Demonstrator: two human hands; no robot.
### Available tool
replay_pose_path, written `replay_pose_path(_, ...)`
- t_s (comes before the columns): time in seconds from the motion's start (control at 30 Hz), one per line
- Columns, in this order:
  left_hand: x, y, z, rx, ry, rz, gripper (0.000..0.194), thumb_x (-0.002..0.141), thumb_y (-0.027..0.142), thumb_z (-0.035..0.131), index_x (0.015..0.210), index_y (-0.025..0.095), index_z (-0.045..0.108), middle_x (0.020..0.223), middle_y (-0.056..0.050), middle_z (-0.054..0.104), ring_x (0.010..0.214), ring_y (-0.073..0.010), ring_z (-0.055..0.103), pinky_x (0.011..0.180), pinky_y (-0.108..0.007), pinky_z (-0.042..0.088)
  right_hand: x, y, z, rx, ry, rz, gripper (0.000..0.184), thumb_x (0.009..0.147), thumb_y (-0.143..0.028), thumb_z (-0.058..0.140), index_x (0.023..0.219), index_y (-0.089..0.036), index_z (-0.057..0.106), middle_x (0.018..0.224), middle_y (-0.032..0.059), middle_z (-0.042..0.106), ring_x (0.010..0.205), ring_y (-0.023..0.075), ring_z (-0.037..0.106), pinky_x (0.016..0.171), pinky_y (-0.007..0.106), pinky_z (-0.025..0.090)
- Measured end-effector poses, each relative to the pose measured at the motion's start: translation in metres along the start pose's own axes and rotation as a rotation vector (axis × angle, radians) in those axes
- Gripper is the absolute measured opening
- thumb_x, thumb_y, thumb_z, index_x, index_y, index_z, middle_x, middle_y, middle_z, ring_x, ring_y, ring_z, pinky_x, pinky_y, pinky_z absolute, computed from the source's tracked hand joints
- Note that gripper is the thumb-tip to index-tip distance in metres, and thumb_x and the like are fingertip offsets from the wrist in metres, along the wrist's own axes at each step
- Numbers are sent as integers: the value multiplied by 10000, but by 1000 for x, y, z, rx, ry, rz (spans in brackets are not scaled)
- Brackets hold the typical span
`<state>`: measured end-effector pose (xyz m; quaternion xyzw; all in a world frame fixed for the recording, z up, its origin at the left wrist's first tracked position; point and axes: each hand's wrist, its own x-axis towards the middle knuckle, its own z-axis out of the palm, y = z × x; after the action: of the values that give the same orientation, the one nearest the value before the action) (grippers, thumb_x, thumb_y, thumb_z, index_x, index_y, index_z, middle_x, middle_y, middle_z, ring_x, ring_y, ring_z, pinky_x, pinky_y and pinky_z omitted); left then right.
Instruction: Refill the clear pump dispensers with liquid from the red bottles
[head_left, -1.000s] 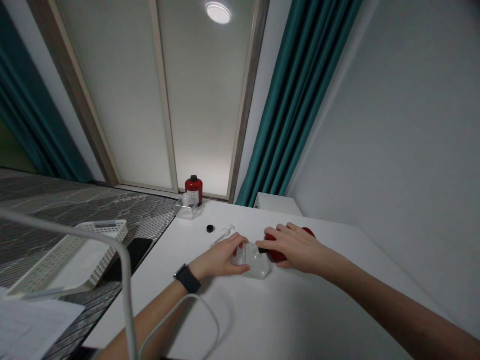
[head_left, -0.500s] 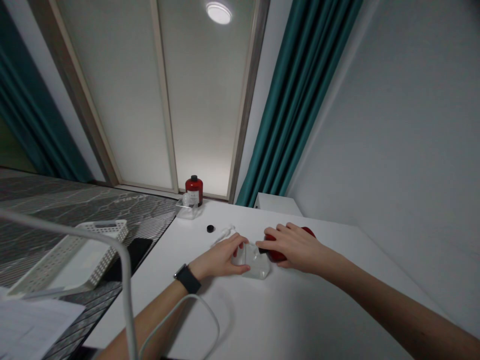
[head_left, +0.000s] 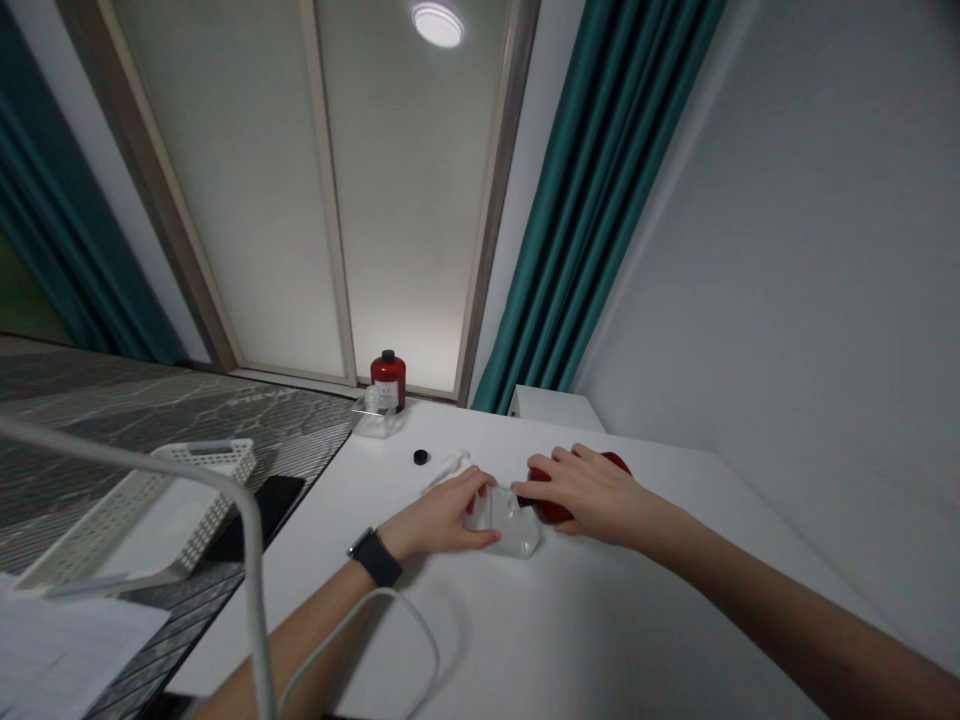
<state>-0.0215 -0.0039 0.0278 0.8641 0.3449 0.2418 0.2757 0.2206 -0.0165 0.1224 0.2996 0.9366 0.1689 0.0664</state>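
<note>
My left hand point(head_left: 457, 515), with a dark watch on its wrist, grips a clear plastic container point(head_left: 516, 528) between thumb and fingers. My right hand point(head_left: 589, 495) is wrapped over a red bottle point(head_left: 553, 512) that lies tilted on its side. The bottle's black neck end points left, at the upper right part of the container; I cannot tell whether they touch. Beyond my left hand lie a white pump-like piece point(head_left: 452, 464) and a small round black cap point(head_left: 421, 457). Most of the bottle is hidden under my right hand.
Another red bottle point(head_left: 389, 375) with a black top stands at the table's far left corner, behind a clear box point(head_left: 372, 422). A white perforated basket point(head_left: 217, 490) and papers point(head_left: 67, 645) are at left. A white cable point(head_left: 255, 560) curves across the foreground.
</note>
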Motion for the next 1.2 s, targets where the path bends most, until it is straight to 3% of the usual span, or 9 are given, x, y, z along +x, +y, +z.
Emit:
replay_pose_path(0.37, 0, -1, 2, 20, 21, -16, 483, 751, 340, 717, 1171, 187, 532, 1005, -47, 615, 812, -206, 581, 731, -313, 470, -3, 2, 7, 174, -1, 55, 454, 844, -363, 715, 1271, -350, 559, 1094, 57, 630, 860, 269, 613, 743, 391, 453)
replay_pose_path(0.6, 1, -4, 7, 80, 37, -21, 469, 747, 355, 697, 1143, 179, 517, 967, -46, 610, 771, -206, 576, 704, -317, 461, -7, 3, 13, 417, 17, 151, 542, 820, -307, 721, 1332, -319, 543, 1263, 81, 615, 1037, 296, 615, 873, 450, 489)
replay_pose_path(0.77, 2, -3, 10, 117, 63, -9, 450, 725, 303, 681, 1121, 180, 506, 1007, -62, 606, 807, -221, 576, 719, -331, 463, -12, 4, 48, 716, 263, 272, 713, 750, -264, 767, 1400, -288, 473, 1402, 85, 552, 1283, 282, 517, 1077, 459, 413)
replay_pose_path(0.93, 4, -5, 10, 137, 60, -31, 468, 727, 294, 669, 1144, 162, 501, 1030, -81, 593, 815, -229, 572, 740, -355, 479, -13, -7, 84, 897, 490, 534, 803, 700, -257, 792, 1417, -260, 430, 1432, 105, 517, 1324, 296, 476, 1130, 502, 360)
replay_pose_path(1.07, 4, -6, 8, 139, 59, -20, 465, 758, 298, 647, 1176, 161, 495, 1056, -89, 581, 827, -226, 566, 754, -362, 491, -9, -14, 102, 1058, 647, 678, 781, 701, -241, 762, 1403, -269, 421, 1441, 89, 501, 1330, 287, 471, 1143, 494, 354)
replay_pose_path(1.2, 3, -4, 5, 127, 50, 6, 468, 784, 313, 639, 1203, 159, 500, 1086, -101, 574, 856, -231, 564, 779, -371, 497, -6, -15, 116, 1109, 790, 729, 701, 709, -271, 727, 1358, -249, 463, 1377, 100, 508, 1299, 298, 491, 1136, 498, 366)
